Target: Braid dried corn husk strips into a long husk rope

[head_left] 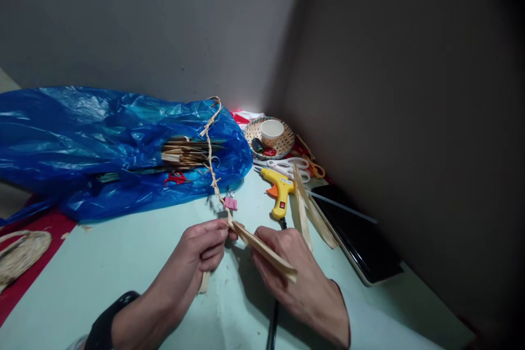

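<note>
My left hand pinches the near end of a braided straw cord that runs up and away towards the blue bag. A pink binder clip is clamped on the cord just beyond my fingers. My right hand is closed around flat pale straw strips that join the cord at the pinch point. Both hands hover low over the pale green table.
A large blue plastic bag holding straw strips lies at the back left. A yellow glue gun, scissors, a woven tray with a white cup, loose strips and a dark tablet lie at right. Coiled straw sits far left.
</note>
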Demonstrator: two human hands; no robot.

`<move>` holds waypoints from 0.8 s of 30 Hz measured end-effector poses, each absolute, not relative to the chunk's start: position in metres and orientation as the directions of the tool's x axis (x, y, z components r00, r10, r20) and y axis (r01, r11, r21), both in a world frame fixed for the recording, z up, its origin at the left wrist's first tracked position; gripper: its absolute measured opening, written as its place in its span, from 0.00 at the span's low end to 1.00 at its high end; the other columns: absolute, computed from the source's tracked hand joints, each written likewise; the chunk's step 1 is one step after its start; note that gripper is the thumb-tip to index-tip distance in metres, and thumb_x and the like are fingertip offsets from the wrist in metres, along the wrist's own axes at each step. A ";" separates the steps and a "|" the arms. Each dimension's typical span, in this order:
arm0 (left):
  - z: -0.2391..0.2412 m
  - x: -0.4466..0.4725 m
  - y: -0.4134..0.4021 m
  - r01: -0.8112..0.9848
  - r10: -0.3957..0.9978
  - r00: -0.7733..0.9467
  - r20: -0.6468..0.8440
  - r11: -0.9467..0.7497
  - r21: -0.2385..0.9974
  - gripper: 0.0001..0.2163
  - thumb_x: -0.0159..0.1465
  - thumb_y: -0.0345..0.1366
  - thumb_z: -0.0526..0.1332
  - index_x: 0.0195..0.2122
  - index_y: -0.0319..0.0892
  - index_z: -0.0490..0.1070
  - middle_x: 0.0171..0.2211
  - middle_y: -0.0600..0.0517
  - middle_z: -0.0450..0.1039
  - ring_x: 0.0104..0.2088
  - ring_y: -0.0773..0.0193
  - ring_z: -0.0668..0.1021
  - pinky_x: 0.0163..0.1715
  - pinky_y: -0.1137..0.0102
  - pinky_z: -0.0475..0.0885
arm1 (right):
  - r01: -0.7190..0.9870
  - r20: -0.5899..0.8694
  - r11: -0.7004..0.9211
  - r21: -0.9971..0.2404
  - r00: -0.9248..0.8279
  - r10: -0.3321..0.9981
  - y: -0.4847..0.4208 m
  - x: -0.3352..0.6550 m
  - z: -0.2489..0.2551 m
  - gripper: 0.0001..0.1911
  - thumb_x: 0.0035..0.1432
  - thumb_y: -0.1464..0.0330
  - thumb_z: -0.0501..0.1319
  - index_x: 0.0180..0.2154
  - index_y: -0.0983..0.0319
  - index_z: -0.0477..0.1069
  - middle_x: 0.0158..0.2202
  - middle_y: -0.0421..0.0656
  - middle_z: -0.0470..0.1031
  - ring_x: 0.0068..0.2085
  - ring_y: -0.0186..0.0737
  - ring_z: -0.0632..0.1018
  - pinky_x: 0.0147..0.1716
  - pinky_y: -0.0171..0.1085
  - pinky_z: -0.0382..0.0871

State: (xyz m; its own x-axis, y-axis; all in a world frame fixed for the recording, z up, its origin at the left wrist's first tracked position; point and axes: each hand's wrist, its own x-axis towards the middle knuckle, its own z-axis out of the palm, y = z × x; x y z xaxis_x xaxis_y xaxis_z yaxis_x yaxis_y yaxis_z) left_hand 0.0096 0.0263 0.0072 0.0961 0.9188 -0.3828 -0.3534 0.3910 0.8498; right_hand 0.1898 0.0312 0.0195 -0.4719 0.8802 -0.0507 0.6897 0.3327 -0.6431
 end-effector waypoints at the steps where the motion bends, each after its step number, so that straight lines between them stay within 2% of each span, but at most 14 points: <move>1: 0.008 0.010 0.026 -0.337 0.918 0.105 -0.383 0.396 0.854 0.06 0.55 0.34 0.67 0.31 0.36 0.76 0.23 0.58 0.59 0.21 0.74 0.48 0.20 0.74 0.41 | 0.683 -0.046 0.336 -0.649 -0.476 0.878 0.032 0.190 0.020 0.13 0.63 0.68 0.51 0.25 0.60 0.55 0.21 0.35 0.56 0.23 0.32 0.56 0.25 0.37 0.45; 4: 0.010 0.011 0.024 -0.273 0.913 0.128 -0.388 0.409 0.871 0.08 0.55 0.36 0.69 0.34 0.38 0.77 0.30 0.54 0.67 0.22 0.75 0.49 0.21 0.73 0.41 | 0.670 -0.028 0.353 -0.653 -0.487 0.873 0.033 0.191 0.019 0.13 0.64 0.67 0.50 0.26 0.60 0.55 0.21 0.36 0.56 0.23 0.32 0.57 0.26 0.37 0.46; 10: 0.004 0.007 0.025 -0.196 0.932 0.091 -0.351 0.362 0.911 0.11 0.62 0.41 0.64 0.30 0.37 0.76 0.21 0.60 0.54 0.20 0.73 0.47 0.20 0.72 0.39 | 0.693 -0.071 0.314 -0.649 -0.466 0.882 0.031 0.186 0.024 0.17 0.65 0.66 0.50 0.23 0.61 0.57 0.19 0.36 0.58 0.21 0.31 0.54 0.23 0.37 0.43; 16: 0.002 0.007 0.026 -0.189 0.932 0.089 -0.352 0.363 0.912 0.11 0.62 0.39 0.63 0.27 0.38 0.73 0.19 0.60 0.53 0.20 0.73 0.47 0.20 0.71 0.40 | 0.687 -0.127 0.329 -0.648 -0.523 0.843 0.032 0.190 0.034 0.14 0.60 0.70 0.54 0.23 0.61 0.56 0.18 0.35 0.56 0.21 0.30 0.51 0.21 0.35 0.43; 19: 0.003 0.007 0.027 -0.205 0.937 0.091 -0.338 0.350 0.914 0.11 0.63 0.39 0.62 0.27 0.37 0.73 0.20 0.60 0.54 0.20 0.74 0.48 0.20 0.72 0.40 | 0.678 -0.139 0.378 -0.630 -0.578 0.804 0.037 0.197 0.042 0.14 0.61 0.67 0.56 0.23 0.62 0.61 0.18 0.36 0.60 0.21 0.30 0.54 0.22 0.33 0.48; 20: 0.003 0.007 0.027 -0.216 0.937 0.090 -0.337 0.349 0.912 0.11 0.63 0.38 0.62 0.26 0.37 0.73 0.20 0.60 0.54 0.20 0.74 0.48 0.20 0.72 0.40 | 0.666 -0.088 0.414 -0.621 -0.584 0.807 0.039 0.199 0.044 0.12 0.61 0.65 0.57 0.26 0.62 0.66 0.21 0.37 0.65 0.23 0.31 0.59 0.24 0.33 0.52; 22: 0.003 0.007 0.027 -0.237 0.938 0.090 -0.334 0.345 0.908 0.10 0.62 0.38 0.63 0.26 0.37 0.72 0.20 0.61 0.53 0.20 0.74 0.47 0.19 0.72 0.40 | 0.605 0.111 0.522 -0.602 -0.584 0.804 0.042 0.203 0.045 0.10 0.61 0.62 0.60 0.37 0.63 0.72 0.31 0.43 0.74 0.31 0.37 0.69 0.33 0.36 0.61; 24: 0.004 0.007 0.027 -0.246 0.940 0.091 -0.328 0.340 0.908 0.09 0.60 0.37 0.63 0.25 0.38 0.71 0.20 0.60 0.55 0.20 0.73 0.47 0.19 0.72 0.40 | 0.494 0.320 0.637 -0.592 -0.581 0.748 0.042 0.203 0.042 0.12 0.62 0.64 0.61 0.45 0.63 0.71 0.38 0.47 0.75 0.39 0.41 0.72 0.41 0.39 0.63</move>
State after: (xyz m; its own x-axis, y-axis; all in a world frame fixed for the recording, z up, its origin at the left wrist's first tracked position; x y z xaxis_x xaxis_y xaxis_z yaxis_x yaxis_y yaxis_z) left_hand 0.0070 0.0270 0.0037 0.0905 0.9405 -0.3276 -0.2465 0.3399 0.9076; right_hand 0.2028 0.0423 0.0423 -0.5812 0.7480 0.3204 0.4937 0.6372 -0.5918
